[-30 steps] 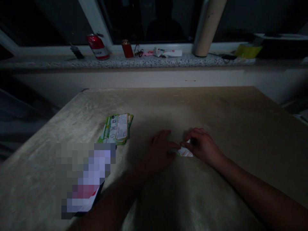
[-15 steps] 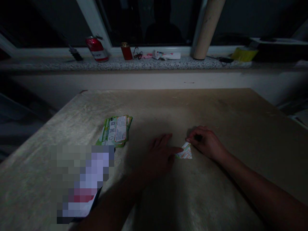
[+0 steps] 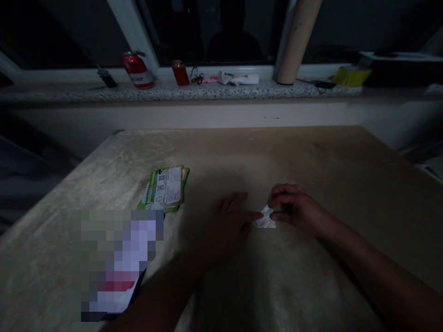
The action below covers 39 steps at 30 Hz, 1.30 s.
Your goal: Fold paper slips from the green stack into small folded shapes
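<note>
Half a second ago my right hand (image 3: 292, 211) had its thumb and fingertip together at the top corner of the folded paper (image 3: 266, 224); now the thumb sits lower, by the right edge, parted from the curled fingers. Whether they grip I can't tell. My left hand (image 3: 230, 222) stays loosely open, index finger on the paper, which lies on the bench (image 3: 214, 152).

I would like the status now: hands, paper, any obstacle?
Left hand: fingertip on paper. Right hand: fingers at paper's right side. Paper: triangular, on table. Cards: left, not in the way.
</note>
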Each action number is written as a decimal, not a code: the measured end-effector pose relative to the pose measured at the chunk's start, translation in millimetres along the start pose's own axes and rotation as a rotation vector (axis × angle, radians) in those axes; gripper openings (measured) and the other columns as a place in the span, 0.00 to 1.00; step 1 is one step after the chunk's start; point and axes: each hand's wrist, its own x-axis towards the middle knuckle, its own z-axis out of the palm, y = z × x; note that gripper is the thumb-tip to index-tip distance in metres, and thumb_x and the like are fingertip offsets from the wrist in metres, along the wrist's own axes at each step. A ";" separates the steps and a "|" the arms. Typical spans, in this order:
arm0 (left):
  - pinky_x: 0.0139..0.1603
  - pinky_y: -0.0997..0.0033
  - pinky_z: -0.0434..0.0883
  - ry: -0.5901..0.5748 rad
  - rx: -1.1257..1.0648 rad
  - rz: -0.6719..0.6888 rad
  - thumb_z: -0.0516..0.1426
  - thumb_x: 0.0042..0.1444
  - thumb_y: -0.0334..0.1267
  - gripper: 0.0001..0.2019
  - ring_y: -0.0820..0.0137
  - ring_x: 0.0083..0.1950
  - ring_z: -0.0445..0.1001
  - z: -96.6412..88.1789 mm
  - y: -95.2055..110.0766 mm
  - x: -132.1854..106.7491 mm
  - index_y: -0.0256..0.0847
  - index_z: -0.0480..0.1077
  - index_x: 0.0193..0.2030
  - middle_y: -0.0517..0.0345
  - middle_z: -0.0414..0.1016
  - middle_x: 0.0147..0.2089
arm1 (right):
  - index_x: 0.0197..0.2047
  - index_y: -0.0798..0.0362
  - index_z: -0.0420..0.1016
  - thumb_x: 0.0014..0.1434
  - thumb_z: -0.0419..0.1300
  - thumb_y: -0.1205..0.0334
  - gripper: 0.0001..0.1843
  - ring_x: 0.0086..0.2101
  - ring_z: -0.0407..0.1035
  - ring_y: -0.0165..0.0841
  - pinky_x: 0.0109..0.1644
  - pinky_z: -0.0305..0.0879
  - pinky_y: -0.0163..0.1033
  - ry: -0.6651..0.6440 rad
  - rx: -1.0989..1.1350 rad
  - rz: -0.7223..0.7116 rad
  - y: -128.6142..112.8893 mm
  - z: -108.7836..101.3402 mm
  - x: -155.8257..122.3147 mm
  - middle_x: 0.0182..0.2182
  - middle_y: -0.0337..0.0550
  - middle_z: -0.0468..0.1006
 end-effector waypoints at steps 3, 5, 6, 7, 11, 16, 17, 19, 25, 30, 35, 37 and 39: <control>0.71 0.43 0.56 0.004 -0.006 -0.013 0.58 0.61 0.29 0.22 0.52 0.73 0.56 0.3 1.0 0.6 0.57 0.77 0.58 0.51 0.58 0.73 | 0.44 0.44 0.82 0.51 0.76 0.59 0.17 0.51 0.72 0.43 0.58 0.64 0.51 -0.026 0.001 0.009 -3.8 -2.9 -1.0 0.50 0.46 0.76; 0.70 0.42 0.56 0.007 -0.003 -0.020 0.58 0.61 0.29 0.22 0.51 0.73 0.56 1.6 0.8 0.9 0.57 0.77 0.58 0.51 0.59 0.73 | 0.44 0.44 0.82 0.51 0.76 0.56 0.16 0.51 0.71 0.43 0.57 0.64 0.51 -0.024 0.000 0.020 -7.9 -2.0 0.0 0.50 0.46 0.76; 0.70 0.41 0.56 0.006 0.000 -0.019 0.58 0.60 0.29 0.22 0.51 0.73 0.56 2.3 0.7 1.0 0.57 0.77 0.58 0.52 0.59 0.73 | 0.42 0.45 0.82 0.51 0.75 0.54 0.15 0.51 0.71 0.44 0.57 0.63 0.51 -0.017 -0.008 0.033 -10.6 -0.6 0.9 0.50 0.46 0.76; 0.70 0.41 0.55 0.006 0.002 -0.016 0.58 0.60 0.28 0.23 0.51 0.74 0.56 2.7 0.7 1.1 0.58 0.77 0.58 0.52 0.59 0.73 | 0.41 0.45 0.82 0.52 0.75 0.52 0.14 0.51 0.71 0.44 0.57 0.63 0.52 -0.011 -0.018 0.047 -13.5 1.2 1.9 0.49 0.46 0.75; 0.71 0.42 0.54 -0.014 0.001 -0.027 0.58 0.60 0.28 0.24 0.52 0.74 0.55 0.5 2.2 1.9 0.57 0.76 0.59 0.53 0.58 0.74 | 0.33 0.48 0.80 0.51 0.75 0.49 0.14 0.53 0.69 0.48 0.56 0.62 0.54 0.009 -0.106 0.119 -24.1 7.1 4.6 0.50 0.48 0.75; 0.72 0.44 0.54 -0.030 -0.011 -0.047 0.59 0.60 0.29 0.22 0.52 0.74 0.56 -3.3 4.2 2.6 0.55 0.78 0.57 0.52 0.59 0.74 | 0.37 0.45 0.80 0.51 0.75 0.55 0.12 0.57 0.67 0.48 0.58 0.62 0.54 -0.071 -0.092 0.100 -23.6 0.5 1.0 0.55 0.47 0.73; 0.72 0.44 0.54 -0.033 -0.010 -0.051 0.59 0.60 0.29 0.22 0.52 0.74 0.56 -3.3 4.0 2.5 0.55 0.78 0.57 0.52 0.59 0.74 | 0.38 0.44 0.80 0.51 0.75 0.55 0.12 0.57 0.67 0.48 0.59 0.61 0.55 -0.085 -0.086 0.094 -21.9 -1.3 -0.1 0.56 0.46 0.73; 0.72 0.43 0.54 -0.024 -0.009 -0.048 0.59 0.60 0.29 0.22 0.52 0.74 0.56 -2.5 3.2 2.4 0.55 0.78 0.57 0.51 0.59 0.74 | 0.40 0.44 0.80 0.51 0.75 0.56 0.13 0.58 0.67 0.48 0.59 0.61 0.55 -0.111 -0.071 0.084 -18.8 -3.7 -2.1 0.56 0.46 0.72; 0.71 0.45 0.55 -0.012 -0.019 -0.033 0.59 0.59 0.28 0.23 0.54 0.74 0.56 -0.8 2.4 4.0 0.55 0.77 0.58 0.49 0.60 0.73 | 0.36 0.46 0.79 0.49 0.75 0.52 0.14 0.57 0.66 0.50 0.59 0.60 0.58 -0.059 -0.118 0.146 -29.3 3.5 -0.4 0.56 0.48 0.72; 0.71 0.43 0.55 -0.001 -0.012 -0.030 0.59 0.59 0.29 0.22 0.53 0.74 0.56 0.9 0.5 3.6 0.55 0.78 0.57 0.49 0.60 0.73 | 0.32 0.48 0.77 0.52 0.73 0.49 0.14 0.57 0.66 0.54 0.58 0.60 0.61 -0.034 -0.184 0.225 -46.2 8.9 3.7 0.55 0.51 0.73; 0.71 0.45 0.54 0.020 -0.012 -0.017 0.59 0.59 0.29 0.22 0.55 0.74 0.56 4.7 -5.0 2.2 0.56 0.78 0.56 0.50 0.60 0.73 | 0.35 0.46 0.79 0.50 0.75 0.55 0.11 0.58 0.66 0.51 0.59 0.61 0.59 -0.080 -0.115 0.202 -32.6 2.3 0.7 0.57 0.47 0.73; 0.71 0.45 0.55 0.024 -0.015 -0.010 0.59 0.59 0.29 0.22 0.54 0.74 0.56 6.3 -6.4 1.9 0.55 0.78 0.56 0.50 0.59 0.73 | 0.36 0.46 0.80 0.49 0.75 0.57 0.12 0.58 0.67 0.49 0.60 0.61 0.58 -0.102 -0.081 0.183 -24.2 -2.3 0.3 0.57 0.47 0.74; 0.70 0.45 0.57 0.032 -0.022 -0.007 0.58 0.58 0.29 0.23 0.54 0.73 0.57 7.9 -6.9 1.7 0.54 0.77 0.58 0.49 0.59 0.72 | 0.42 0.46 0.80 0.47 0.76 0.58 0.18 0.57 0.68 0.48 0.61 0.61 0.57 -0.107 -0.037 0.153 -17.8 -6.6 1.1 0.56 0.48 0.75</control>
